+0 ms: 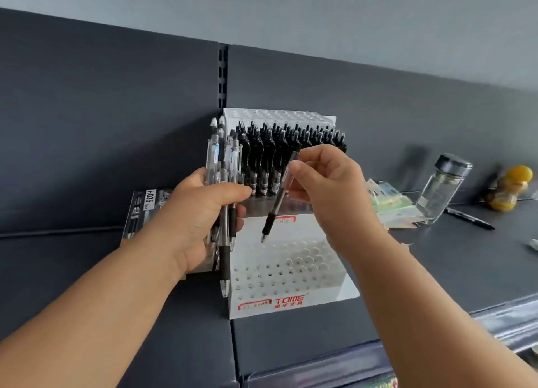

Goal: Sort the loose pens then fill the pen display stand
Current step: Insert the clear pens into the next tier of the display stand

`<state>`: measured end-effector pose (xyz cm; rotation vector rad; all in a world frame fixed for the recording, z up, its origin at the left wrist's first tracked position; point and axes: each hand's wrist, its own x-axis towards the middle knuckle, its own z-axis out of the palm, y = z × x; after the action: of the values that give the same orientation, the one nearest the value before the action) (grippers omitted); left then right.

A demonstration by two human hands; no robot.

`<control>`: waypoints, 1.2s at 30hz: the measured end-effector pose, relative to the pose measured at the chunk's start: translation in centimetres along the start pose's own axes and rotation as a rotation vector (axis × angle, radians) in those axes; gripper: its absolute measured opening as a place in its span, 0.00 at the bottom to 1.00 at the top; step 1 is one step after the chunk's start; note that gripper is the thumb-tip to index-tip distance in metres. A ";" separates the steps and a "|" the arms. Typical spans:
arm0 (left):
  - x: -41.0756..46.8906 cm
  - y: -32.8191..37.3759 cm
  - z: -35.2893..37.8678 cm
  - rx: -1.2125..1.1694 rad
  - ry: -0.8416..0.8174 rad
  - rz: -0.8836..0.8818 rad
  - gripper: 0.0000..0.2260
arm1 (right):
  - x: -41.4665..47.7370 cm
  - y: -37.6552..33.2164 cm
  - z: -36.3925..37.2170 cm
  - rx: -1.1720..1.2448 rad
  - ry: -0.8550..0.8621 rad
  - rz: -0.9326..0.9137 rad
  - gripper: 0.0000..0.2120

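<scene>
A white stepped pen display stand (pixel 294 304) sits on the dark shelf. Its upper tier is packed with black pens (pixel 279 151); the lower tier shows rows of open holes. My left hand (pixel 201 210) grips a bundle of clear-barrelled pens (pixel 224 160) upright at the stand's left side. My right hand (pixel 329 183) pinches a single pen (pixel 276 204) with a black grip. It hangs tip down, slightly tilted, just above the back left holes of the lower tier.
A black pen box (pixel 145 210) labelled H035 leans behind my left hand. To the right lie pale green packets (pixel 390 201), a glass jar with a dark lid (pixel 442 186), a loose black pen (pixel 468 218) and a yellow object (pixel 509 189). The shelf's front edge runs lower right.
</scene>
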<state>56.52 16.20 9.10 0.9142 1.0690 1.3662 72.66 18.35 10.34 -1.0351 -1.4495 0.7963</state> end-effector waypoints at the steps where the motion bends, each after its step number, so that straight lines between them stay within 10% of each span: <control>1: -0.1 -0.3 0.4 -0.010 0.041 0.009 0.09 | 0.4 0.4 -0.2 0.008 -0.044 -0.007 0.04; 12: -2.4 -3.6 4.4 -0.102 0.380 0.077 0.09 | 2.7 2.9 -1.9 0.033 -0.357 -0.128 0.04; 36: -1.2 -3.0 -0.2 -0.072 0.276 -0.006 0.09 | -0.2 5.8 3.0 -0.253 -0.348 -0.097 0.00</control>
<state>57.33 14.94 6.22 0.6821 1.2196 1.5470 70.62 20.61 4.60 -1.0391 -1.9219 0.7617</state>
